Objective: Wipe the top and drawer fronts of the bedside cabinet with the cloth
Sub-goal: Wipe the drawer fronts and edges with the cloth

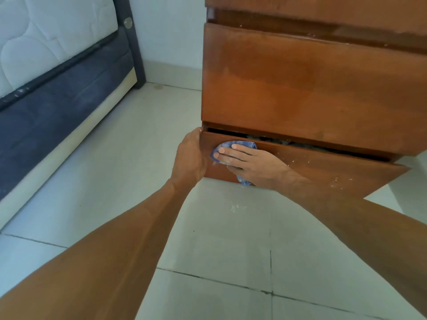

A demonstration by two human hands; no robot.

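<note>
The brown wooden bedside cabinet (312, 88) fills the upper right. Its bottom drawer (323, 167) stands slightly pulled out, with a dark gap above its front. My right hand (249, 163) presses a blue cloth (233, 145) flat against the left part of that drawer front; the cloth shows above and below my fingers. My left hand (190, 155) grips the drawer's left edge at the cabinet corner, fingers wrapped around it. Small white specks dot the drawer front towards the right.
A bed with a white quilted mattress (46, 38) and a dark blue frame (57, 107) runs along the left. The floor is pale tile (219, 250) with dark grout lines. A light wall (168, 31) stands behind, between bed and cabinet.
</note>
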